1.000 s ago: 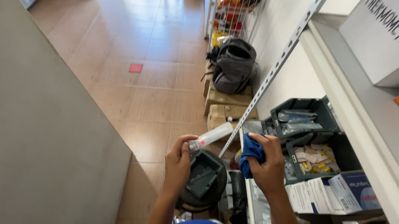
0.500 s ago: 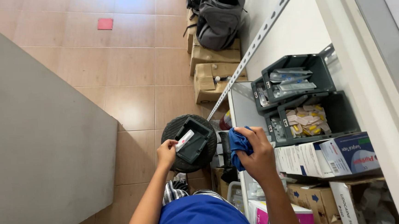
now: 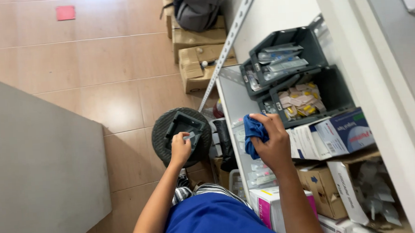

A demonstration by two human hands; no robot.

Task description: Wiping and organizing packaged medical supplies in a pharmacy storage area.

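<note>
the left hand (image 3: pixel 179 149) reaches down and forward into a small dark grey bin (image 3: pixel 183 132) that sits on top of a round black stool (image 3: pixel 159 134) on the tiled floor (image 3: pixel 95 89). its fingers curl over something small inside the bin, but i cannot tell whether they grip it or just rest on it. the bin lies straight under that hand, its long side running up and to the right in the view, away from the body. the left arm is stretched nearly straight, the wrist bent down.

the right hand (image 3: pixel 272 143) is closed around a bunched blue cloth (image 3: pixel 254 134), held at the front edge of a white shelf (image 3: pixel 233 105), well apart from the bin. the right arm is bent, forearm pointing up toward the shelf. the left hand is by far the nearer one to the bin.

further along the shelf stand grey bins of packets (image 3: pixel 301 72) and white boxes (image 3: pixel 334 140).
</note>
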